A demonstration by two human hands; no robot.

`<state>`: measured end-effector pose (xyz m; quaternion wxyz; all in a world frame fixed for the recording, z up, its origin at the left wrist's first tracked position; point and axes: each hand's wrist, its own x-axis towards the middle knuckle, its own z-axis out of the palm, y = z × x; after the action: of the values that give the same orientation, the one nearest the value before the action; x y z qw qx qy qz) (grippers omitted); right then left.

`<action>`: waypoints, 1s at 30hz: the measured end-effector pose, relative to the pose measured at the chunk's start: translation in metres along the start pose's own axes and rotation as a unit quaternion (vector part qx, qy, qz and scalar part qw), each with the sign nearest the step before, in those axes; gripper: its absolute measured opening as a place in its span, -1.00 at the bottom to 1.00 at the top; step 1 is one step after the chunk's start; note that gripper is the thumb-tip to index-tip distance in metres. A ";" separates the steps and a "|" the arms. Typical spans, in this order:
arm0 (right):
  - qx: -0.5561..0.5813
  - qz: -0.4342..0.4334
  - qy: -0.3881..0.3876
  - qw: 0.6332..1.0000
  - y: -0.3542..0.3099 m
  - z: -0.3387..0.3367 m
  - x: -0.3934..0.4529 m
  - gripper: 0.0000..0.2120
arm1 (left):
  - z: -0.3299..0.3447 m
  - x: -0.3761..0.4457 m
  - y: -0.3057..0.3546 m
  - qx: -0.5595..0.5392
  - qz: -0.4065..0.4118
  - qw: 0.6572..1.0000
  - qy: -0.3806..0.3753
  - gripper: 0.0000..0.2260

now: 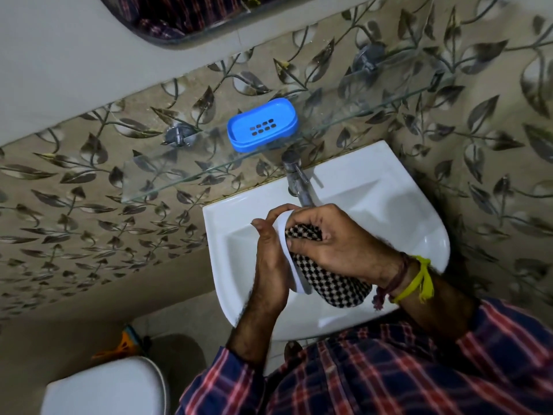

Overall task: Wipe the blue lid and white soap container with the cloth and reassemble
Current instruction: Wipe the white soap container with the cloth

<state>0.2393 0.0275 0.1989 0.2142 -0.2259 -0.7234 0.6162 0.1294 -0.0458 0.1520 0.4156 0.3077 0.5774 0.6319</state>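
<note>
Judging by how things sit, this looks like roughly the halfway mark, so here's the rundown using the white sink as the anchor, big stuff first. Above the sink's back edge a glass shelf runs along the leaf-pattern wall, and the blue lid sits on it, alone, just above the tap. My guess is it's already wiped and parked, though nothing here proves that. Right over the sink bowl, the checkered cloth is bunched up and pressed into the white soap container, which is tilted up on edge. The right hand has its fingers curled round the cloth, working it against the container. The left hand grips the container from the outside, fingertips hooked over its top rim. Still left: finish this wipe, then put the two parts back together.
</note>
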 end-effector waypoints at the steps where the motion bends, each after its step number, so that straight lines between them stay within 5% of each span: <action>1: 0.011 0.006 0.007 1.000 -0.001 0.001 -0.001 -0.76 | 0.000 0.000 -0.002 -0.004 -0.004 1.000 -0.002 -0.24; 6: -0.098 0.031 -0.056 0.993 0.015 0.006 -0.013 -0.90 | -0.005 0.007 0.002 -0.010 -0.036 0.999 0.036 -0.33; 10: -0.008 0.033 0.005 0.999 0.010 0.005 -0.009 -0.95 | 0.003 0.013 0.006 -0.023 -0.063 0.997 0.050 -0.37; 14: -0.129 0.029 -0.085 0.988 0.017 0.008 -0.014 -0.96 | 0.000 0.016 0.016 -0.069 -0.102 0.991 0.056 -0.20; 19: -0.085 0.028 -0.032 0.995 0.016 0.009 -0.011 -0.94 | 0.006 0.013 0.020 -0.053 -0.118 0.990 0.054 -0.25; 24: -0.149 0.005 -0.128 0.981 0.023 0.011 -0.019 -0.92 | -0.004 0.017 0.025 -0.071 -0.189 0.979 0.040 -0.06; 27: -0.248 -0.036 -0.042 0.967 0.026 0.017 -0.021 -0.78 | -0.004 0.023 0.025 -0.103 -0.241 0.964 0.042 -0.10; 30: -0.207 -0.034 0.024 0.977 0.027 0.023 -0.019 -0.84 | -0.010 0.031 0.025 -0.070 -0.245 0.965 0.070 -0.14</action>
<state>0.2427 0.0016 0.1684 0.2016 -0.2553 -0.8371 0.4398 0.1018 -0.0229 0.1726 0.5368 0.0826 0.6168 0.5698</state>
